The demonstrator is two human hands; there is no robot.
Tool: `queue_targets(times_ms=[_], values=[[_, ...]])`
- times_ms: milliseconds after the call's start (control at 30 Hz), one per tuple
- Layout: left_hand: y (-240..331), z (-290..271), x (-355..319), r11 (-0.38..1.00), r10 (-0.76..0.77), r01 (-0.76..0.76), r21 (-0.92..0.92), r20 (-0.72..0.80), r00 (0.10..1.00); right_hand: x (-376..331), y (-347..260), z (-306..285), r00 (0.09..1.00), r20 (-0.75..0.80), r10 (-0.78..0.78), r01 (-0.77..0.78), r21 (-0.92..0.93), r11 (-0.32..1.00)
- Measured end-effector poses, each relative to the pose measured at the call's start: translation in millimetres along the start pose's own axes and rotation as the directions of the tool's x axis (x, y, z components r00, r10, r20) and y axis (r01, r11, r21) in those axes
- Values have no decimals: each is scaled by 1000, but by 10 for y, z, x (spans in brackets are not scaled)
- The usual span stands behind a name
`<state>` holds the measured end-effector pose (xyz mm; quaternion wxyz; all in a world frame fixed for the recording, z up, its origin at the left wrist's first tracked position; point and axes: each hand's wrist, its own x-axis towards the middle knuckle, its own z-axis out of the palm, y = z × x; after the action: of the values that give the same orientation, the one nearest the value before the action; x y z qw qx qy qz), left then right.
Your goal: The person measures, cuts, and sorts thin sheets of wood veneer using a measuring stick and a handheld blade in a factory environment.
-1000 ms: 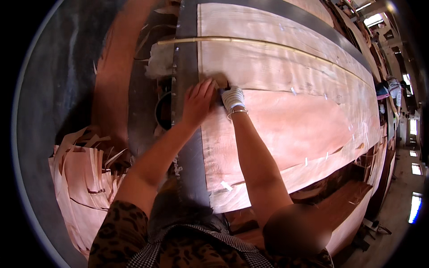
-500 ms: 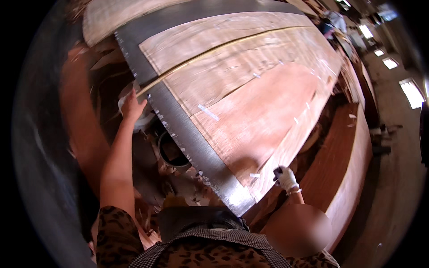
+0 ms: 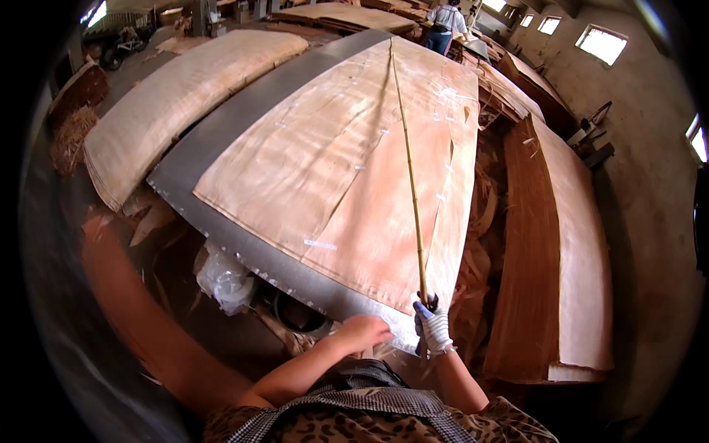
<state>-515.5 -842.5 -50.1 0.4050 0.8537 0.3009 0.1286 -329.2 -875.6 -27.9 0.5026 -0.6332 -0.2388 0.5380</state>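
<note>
Right hand (image 3: 433, 326) grips pole (image 3: 410, 170), hiding part; left hand (image 3: 360, 334) slightly blurred.

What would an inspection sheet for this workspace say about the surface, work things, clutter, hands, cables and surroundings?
Surface: dark table, mostly covered by a thin wood sheet.
Work things: sheet bears pale tape strips; a long thin stick extends over it.
Clutter: wood scraps right of the table; clear plastic bag by its front edge.
Hands: gloved right hand grips the stick's near end; bare left hand at the table's front edge, contact unclear.
Cables: nothing seen.
Surroundings: stacked sheets at right; another person beyond; bright windows.
</note>
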Motion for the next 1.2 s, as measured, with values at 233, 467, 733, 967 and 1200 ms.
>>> queue_targets(times_ms=[233, 467, 733, 967, 1200], values=[[-1201, -781, -737, 870, -488, 388, -305, -416, 767, -290, 1, 475, 990, 141, -33, 53, -141, 989], [-2114, -2202, -794, 906, -309, 422, -40, -745, 592, -477, 1161, 604, 974, 219, -48, 156, -509, 847], [-3831, -3963, -1198, 712, -214, 702, -26, -960, 182, -1365, 1390, 1946, 979, 183, 93, 104, -832, 545], [-3882, -3763, -713, 774, -623, 561, -295, -514, 589, -1677, 1247, 2392, 982, 151, 117, 85, -893, 442], [-2659, -3086, 371, 959, -250, 263, 109, -115, 961, -1731, 1386, 2899, 874, -274, 401, -438, -88, 895]])
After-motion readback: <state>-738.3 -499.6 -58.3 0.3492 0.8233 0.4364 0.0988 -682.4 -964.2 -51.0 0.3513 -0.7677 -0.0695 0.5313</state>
